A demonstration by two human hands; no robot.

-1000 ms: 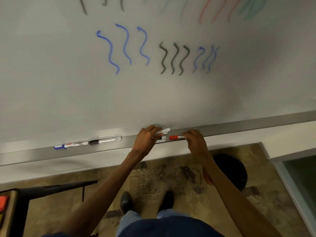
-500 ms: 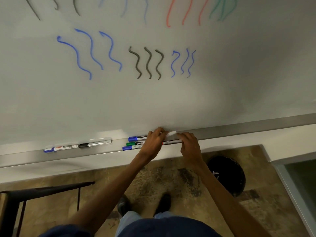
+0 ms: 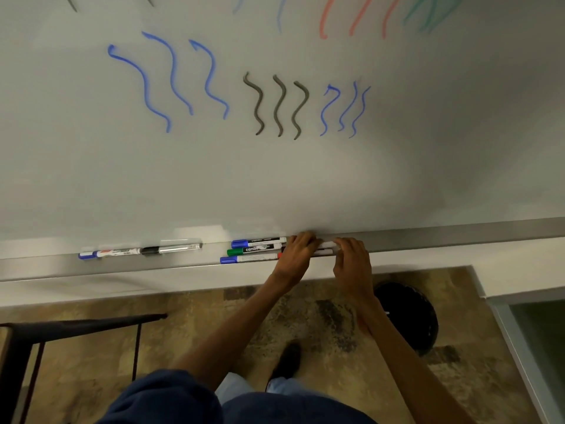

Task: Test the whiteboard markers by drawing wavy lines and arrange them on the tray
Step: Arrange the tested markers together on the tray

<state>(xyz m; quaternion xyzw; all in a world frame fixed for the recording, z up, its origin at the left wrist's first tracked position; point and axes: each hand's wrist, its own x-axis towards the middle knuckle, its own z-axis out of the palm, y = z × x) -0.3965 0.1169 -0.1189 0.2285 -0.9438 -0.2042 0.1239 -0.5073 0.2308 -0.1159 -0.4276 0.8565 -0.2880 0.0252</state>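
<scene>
Markers [image 3: 260, 249] are lying lengthwise along the tray [image 3: 458, 237], left hand [image 3: 295, 254] gripping their right ends, right hand [image 3: 351, 258] touching just beside, grip indiscernible.

I can't see the markers' [image 3: 260, 248] right ends under the left hand [image 3: 295, 255]; the top squiggles [image 3: 356, 18] are cropped.

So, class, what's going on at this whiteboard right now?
A person stands at the whiteboard, which already carries blue and grey wavy lines. The left hand and right hand are both on a bunch of markers lying in the tray, apparently lining them up. Whether the fingers grip or just press is unclear. Two more markers lie further left.
</scene>
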